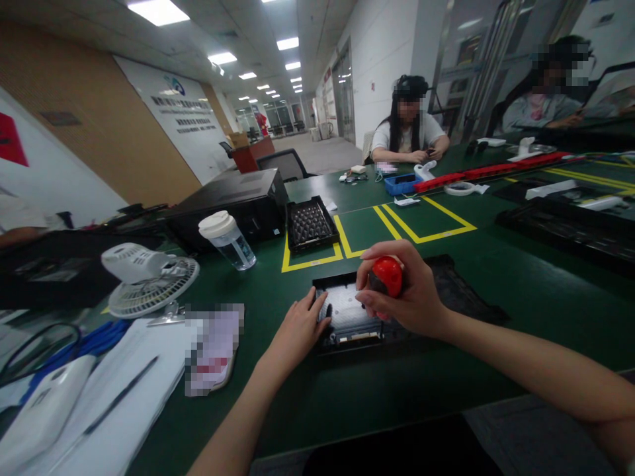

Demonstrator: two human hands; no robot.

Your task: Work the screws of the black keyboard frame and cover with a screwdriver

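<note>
A fan [149, 281] and a cup [229, 239] stand at the left of the table [520, 291]. The left hand [300, 328] lies flat, released, on the left edge of the black device [347, 317] at centre. The right hand [409, 294] grasps a red-handled screwdriver [387, 276], held upright over the device.

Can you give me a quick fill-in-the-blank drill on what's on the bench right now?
1. The right hand grips a tool with a ____ handle.
2. The left hand rests on the ____ edge of the black frame.
3. The small white fan lies to the ____ of the lidded cup.

Missing words: red; left; left
</note>
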